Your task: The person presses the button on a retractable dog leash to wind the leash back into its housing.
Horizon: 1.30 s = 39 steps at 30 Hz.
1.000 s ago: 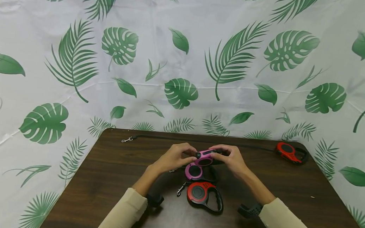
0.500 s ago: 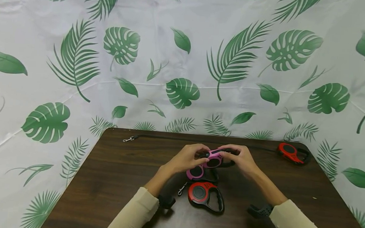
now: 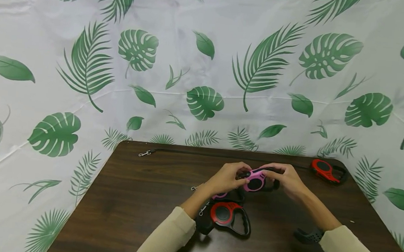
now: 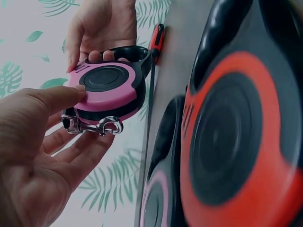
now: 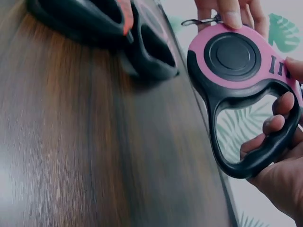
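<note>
Both hands hold a pink and black retractable dog leash (image 3: 254,181) above the table. My left hand (image 3: 228,178) pinches the front of its casing, with the thumb on the pink face and the fingers beneath in the left wrist view. A metal clip (image 4: 108,126) hangs at that end. Curled round the black loop handle (image 5: 258,163) are the fingers of my right hand (image 3: 287,179). Below, a second pink leash (image 3: 220,195) lies on the table, mostly covered by my left hand and wrist. Nearer me lies a red and black leash (image 3: 222,214), its clip (image 3: 204,209) to the left.
At the table's (image 3: 140,200) far right corner lies another red leash (image 3: 323,168). Its black cord (image 3: 200,153) stretches along the back edge to a metal clip (image 3: 145,153) at the left. A leaf-print curtain (image 3: 171,61) hangs behind.
Both hands have shifted to the right with the pink leash. My left hand and wrist now cover more of the second pink leash. The view has also turned slightly.
</note>
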### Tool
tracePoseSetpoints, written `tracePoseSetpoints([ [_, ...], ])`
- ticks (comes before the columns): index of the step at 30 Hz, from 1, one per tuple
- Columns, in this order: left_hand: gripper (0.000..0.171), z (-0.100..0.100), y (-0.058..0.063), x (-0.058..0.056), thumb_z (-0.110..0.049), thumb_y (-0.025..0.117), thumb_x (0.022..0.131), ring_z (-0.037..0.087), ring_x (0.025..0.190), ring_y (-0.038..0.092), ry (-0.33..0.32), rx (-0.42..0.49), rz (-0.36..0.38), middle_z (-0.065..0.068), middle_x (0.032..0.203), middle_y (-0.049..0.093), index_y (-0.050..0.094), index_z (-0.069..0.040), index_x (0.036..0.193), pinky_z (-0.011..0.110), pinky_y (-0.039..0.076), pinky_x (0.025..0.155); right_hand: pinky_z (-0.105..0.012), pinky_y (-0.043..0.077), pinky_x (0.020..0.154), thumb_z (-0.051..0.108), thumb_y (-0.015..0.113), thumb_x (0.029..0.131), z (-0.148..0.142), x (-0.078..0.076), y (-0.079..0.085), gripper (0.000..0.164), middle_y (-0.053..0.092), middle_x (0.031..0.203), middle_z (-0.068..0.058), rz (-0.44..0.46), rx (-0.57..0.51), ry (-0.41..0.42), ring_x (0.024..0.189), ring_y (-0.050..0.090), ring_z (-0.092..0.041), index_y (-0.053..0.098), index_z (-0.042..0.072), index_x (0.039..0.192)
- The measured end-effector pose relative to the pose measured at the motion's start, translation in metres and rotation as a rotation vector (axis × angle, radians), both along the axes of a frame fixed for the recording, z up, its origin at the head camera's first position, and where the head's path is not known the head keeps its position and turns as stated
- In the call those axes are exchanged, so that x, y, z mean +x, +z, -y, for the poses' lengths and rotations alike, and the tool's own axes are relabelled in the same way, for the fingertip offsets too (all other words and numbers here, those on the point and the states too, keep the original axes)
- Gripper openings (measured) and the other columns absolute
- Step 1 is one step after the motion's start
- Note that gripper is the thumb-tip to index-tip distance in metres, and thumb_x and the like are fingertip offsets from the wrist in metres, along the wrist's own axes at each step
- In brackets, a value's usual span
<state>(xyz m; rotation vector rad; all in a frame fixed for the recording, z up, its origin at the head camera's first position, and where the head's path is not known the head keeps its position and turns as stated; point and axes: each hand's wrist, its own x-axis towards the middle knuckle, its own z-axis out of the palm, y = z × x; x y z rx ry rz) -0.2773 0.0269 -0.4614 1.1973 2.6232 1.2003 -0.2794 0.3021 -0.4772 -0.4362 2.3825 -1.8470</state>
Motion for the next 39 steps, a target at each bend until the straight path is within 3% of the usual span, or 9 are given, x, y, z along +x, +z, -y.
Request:
tracePoseSetpoints([
  [11,0.039,-0.036,-0.010,0.004,-0.011,0.078,0.098,0.008,0.101,0.068,0.000,-0.053,0.011,0.008,0.126,0.075,0.065,-0.006,0.134,0.014,0.051,0.087,-0.032,0.049,0.065,0.015,0.070,0.104,-0.036,0.002,-0.010,0.023,0.070,0.089,0.001,0.107,-0.001,-0.003,0.076,0.057,-0.020,0.076,-0.001,0.120],
  [18,0.038,-0.055,-0.019,0.003,-0.010,0.077,0.098,0.013,0.116,0.069,0.034,-0.094,0.062,0.010,0.128,0.074,0.065,-0.006,0.134,0.017,0.052,0.096,-0.032,0.053,0.066,0.013,0.068,0.105,-0.050,0.003,-0.018,0.018,0.069,0.087,-0.004,0.165,-0.032,0.004,0.075,0.058,-0.018,0.079,0.005,0.117],
  [23,0.038,-0.061,-0.022,0.002,-0.011,0.078,0.097,0.014,0.121,0.069,0.070,-0.119,0.083,0.009,0.131,0.074,0.066,-0.007,0.133,0.019,0.052,0.100,-0.031,0.056,0.065,0.015,0.069,0.105,-0.053,0.001,-0.023,0.017,0.071,0.088,-0.001,0.194,-0.019,-0.010,0.074,0.061,-0.016,0.080,0.009,0.116],
  [27,0.040,-0.063,-0.025,0.001,-0.013,0.080,0.097,0.012,0.119,0.069,0.090,-0.131,0.088,0.007,0.130,0.074,0.067,-0.008,0.134,0.018,0.051,0.099,-0.032,0.056,0.067,0.018,0.072,0.103,-0.053,0.000,-0.026,0.023,0.070,0.091,-0.002,0.204,0.024,-0.023,0.076,0.061,-0.017,0.076,0.007,0.122],
  [34,0.043,-0.066,-0.025,0.000,-0.016,0.082,0.095,0.012,0.115,0.069,0.116,-0.164,0.096,0.006,0.129,0.074,0.067,-0.008,0.135,0.018,0.051,0.097,-0.031,0.054,0.064,0.019,0.081,0.096,-0.050,0.001,-0.028,0.050,0.070,0.102,-0.004,0.180,0.143,-0.051,0.078,0.059,-0.019,0.063,-0.005,0.137],
  [39,0.046,-0.069,-0.027,-0.001,-0.021,0.085,0.093,0.010,0.116,0.068,0.157,-0.218,0.121,0.002,0.130,0.074,0.068,-0.011,0.135,0.018,0.052,0.096,-0.032,0.055,0.078,0.031,0.083,0.094,-0.046,0.002,-0.028,0.060,0.069,0.123,-0.016,0.092,0.356,-0.090,0.102,0.064,-0.025,0.062,0.001,0.142],
])
